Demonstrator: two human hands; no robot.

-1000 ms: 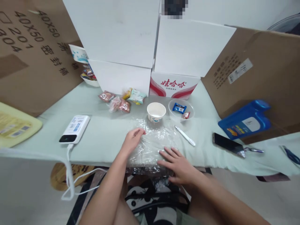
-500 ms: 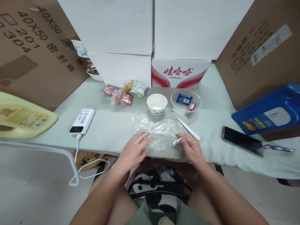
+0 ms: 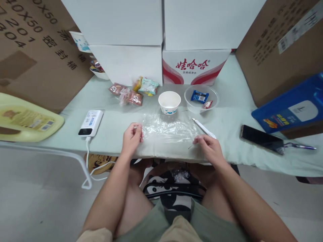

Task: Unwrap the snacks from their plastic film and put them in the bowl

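A crinkled sheet of clear plastic film (image 3: 169, 129) lies spread on the cloth-covered table in front of me. My left hand (image 3: 132, 139) is closed in a pinch at its left edge. At the opposite edge, the fingers of my right hand (image 3: 209, 147) are also pinched on the film. Just beyond the sheet stands a white paper bowl (image 3: 170, 110) with a blue pattern. A white utility knife (image 3: 204, 127) rests beside my right hand. Behind it, a clear plastic bowl (image 3: 189, 107) holds a blue packet (image 3: 199, 96) and a small red-and-white packet (image 3: 207, 105).
Several snack packets (image 3: 135, 98) lie back left. A white power bank (image 3: 91, 123) with a cable and a yellow bottle (image 3: 30, 117) are on the left. On the right are a phone (image 3: 262, 138) and a blue bottle (image 3: 290, 107). Boxes (image 3: 196, 67) wall off the back.
My left hand has moved left and away from the film's middle, its fingers closing at the edge. The film is spread flatter and wider. My right hand has shifted slightly right; the camera view has tilted.
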